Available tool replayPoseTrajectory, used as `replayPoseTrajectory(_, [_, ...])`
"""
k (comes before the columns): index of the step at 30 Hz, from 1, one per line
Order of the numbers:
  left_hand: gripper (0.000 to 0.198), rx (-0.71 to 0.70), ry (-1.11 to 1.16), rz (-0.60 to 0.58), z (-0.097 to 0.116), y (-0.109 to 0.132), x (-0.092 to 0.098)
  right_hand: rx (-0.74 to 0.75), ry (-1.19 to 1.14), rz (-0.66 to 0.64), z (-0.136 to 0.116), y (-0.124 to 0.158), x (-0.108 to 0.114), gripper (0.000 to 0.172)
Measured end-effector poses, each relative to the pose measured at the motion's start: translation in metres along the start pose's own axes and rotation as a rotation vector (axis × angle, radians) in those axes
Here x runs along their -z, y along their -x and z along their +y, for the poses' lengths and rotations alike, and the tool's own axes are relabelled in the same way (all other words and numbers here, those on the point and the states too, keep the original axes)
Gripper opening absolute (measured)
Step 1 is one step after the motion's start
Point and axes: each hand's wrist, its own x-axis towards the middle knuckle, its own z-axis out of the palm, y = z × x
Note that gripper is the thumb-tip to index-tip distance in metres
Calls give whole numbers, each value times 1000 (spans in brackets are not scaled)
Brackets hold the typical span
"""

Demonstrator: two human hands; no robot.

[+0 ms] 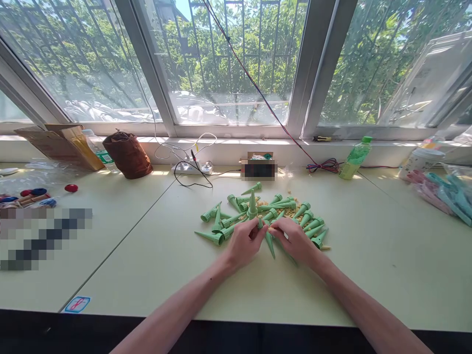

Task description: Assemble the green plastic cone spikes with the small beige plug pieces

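Observation:
Several green plastic plant watering spikes lie in a loose pile at the middle of the table, with small yellowish pieces among them. One spike stands upright just beyond my left hand. That hand is closed, its thumb and fingers around a small green plastic piece. Close beside it, the fingertips of my right hand are pinched together near a tiny yellowish bit; what they grip is mostly hidden. Below the fingers another spike points toward me.
Along the window sill side stand a brown pouch, a power strip, a small box and a green bottle. Coloured bundles lie at the right. A red ball and other small items sit left.

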Motion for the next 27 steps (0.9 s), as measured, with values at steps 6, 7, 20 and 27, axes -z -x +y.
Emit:
replayPoseTrajectory(6, [28, -7, 3, -11, 1, 0, 1, 6, 25, -32, 2, 0, 0, 32])
replayPoseTrajectory(7, [27, -8, -1, -10, 1, -1, 1, 6, 30, -36, 2, 0, 0, 33])
replayPoseTrajectory(20, [34, 185, 339, -143, 9, -6, 6, -14, 21, 30, 5, 2, -1, 41])
replayPoseTrajectory(27, [38, 354, 539, -250, 8, -7, 6, -25, -9, 50, 4, 1, -1, 38])
